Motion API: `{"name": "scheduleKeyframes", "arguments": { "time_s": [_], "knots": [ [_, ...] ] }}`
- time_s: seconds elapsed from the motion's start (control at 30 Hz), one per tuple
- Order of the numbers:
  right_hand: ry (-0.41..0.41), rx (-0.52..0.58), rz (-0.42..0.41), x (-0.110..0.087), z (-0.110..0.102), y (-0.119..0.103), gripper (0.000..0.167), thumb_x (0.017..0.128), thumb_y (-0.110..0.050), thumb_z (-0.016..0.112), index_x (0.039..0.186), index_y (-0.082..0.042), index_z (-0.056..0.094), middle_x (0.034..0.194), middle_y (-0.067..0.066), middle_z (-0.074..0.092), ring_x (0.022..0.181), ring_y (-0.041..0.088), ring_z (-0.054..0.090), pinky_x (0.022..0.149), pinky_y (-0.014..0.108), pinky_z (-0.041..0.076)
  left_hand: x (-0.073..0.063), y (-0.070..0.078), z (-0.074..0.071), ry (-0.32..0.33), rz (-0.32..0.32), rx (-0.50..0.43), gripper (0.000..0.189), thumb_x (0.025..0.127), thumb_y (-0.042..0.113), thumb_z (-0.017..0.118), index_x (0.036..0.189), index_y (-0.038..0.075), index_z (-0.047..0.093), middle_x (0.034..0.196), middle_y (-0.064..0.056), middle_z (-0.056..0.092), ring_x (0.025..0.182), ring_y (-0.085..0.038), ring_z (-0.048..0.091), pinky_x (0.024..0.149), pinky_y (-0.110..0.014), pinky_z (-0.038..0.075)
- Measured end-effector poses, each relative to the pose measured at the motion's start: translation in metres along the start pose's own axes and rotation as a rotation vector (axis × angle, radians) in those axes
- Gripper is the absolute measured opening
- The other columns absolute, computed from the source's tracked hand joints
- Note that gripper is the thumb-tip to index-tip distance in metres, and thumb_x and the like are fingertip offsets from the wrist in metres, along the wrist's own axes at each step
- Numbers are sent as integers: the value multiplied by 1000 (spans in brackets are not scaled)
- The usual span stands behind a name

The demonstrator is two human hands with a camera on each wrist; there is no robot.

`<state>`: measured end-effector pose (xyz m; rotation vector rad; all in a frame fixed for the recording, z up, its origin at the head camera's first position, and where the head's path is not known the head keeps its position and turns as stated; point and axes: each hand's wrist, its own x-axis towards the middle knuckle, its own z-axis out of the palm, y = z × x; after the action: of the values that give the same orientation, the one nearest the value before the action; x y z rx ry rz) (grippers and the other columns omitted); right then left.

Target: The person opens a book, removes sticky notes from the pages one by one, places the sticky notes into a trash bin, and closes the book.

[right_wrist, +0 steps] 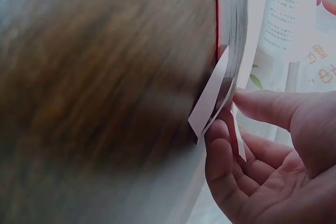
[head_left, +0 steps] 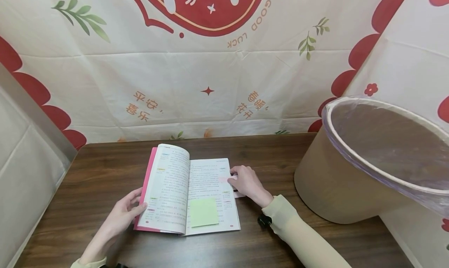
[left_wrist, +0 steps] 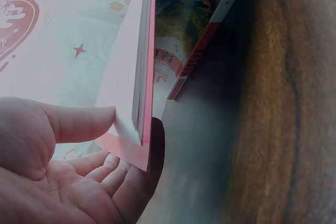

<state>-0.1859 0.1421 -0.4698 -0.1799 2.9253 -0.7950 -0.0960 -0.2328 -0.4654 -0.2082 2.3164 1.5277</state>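
Observation:
An open book [head_left: 168,190] lies on the table, its left side raised and its pink cover edge showing. My left hand [head_left: 122,213] grips the left cover and pages [left_wrist: 128,77], thumb on the page side and fingers behind the cover. A pale green sticky note [head_left: 204,212] is on the lower right page. My right hand [head_left: 247,182] is at that page's outer edge, pinching a pale pink paper tab [head_left: 224,179] between thumb and fingers. Other pale paper strips [right_wrist: 212,95] stick out from the page edges beside the fingers.
The dark wooden table [head_left: 105,163] carries the book. To the right stands a large beige bin [head_left: 336,182] with a clear plastic liner over its rim. Behind the table hangs a white printed cloth [head_left: 210,73].

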Motion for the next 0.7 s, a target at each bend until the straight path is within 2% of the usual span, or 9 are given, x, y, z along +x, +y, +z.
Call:
{"name": "scheduleKeyframes", "arguments": {
  "time_s": [0.33, 0.53, 0.7],
  "knots": [
    [10, -31, 0, -2, 1, 0, 31, 94, -18, 78, 121, -3, 76, 118, 14, 77, 88, 20, 61, 81, 36, 52, 0, -2, 0, -8, 3, -1, 67, 104, 14, 63, 160, -4, 31, 139, -29, 63, 97, -18, 72, 76, -32, 61],
    [24, -42, -5, -4, 0, 0, 32, 93, -17, 78, 122, -3, 76, 110, 12, 75, 84, 19, 59, 78, 35, 51, 0, -2, 0, -12, 9, -1, 67, 104, 14, 63, 160, -4, 31, 139, -29, 62, 97, -18, 72, 77, -31, 61],
    [61, -64, -46, -5, 2, 1, 34, 92, -18, 79, 123, -4, 76, 111, 11, 75, 89, 21, 62, 81, 38, 53, 1, -2, 0, -13, 17, 0, 67, 105, 15, 63, 160, -4, 30, 139, -28, 63, 96, -17, 71, 76, -31, 60]
  ]
}}
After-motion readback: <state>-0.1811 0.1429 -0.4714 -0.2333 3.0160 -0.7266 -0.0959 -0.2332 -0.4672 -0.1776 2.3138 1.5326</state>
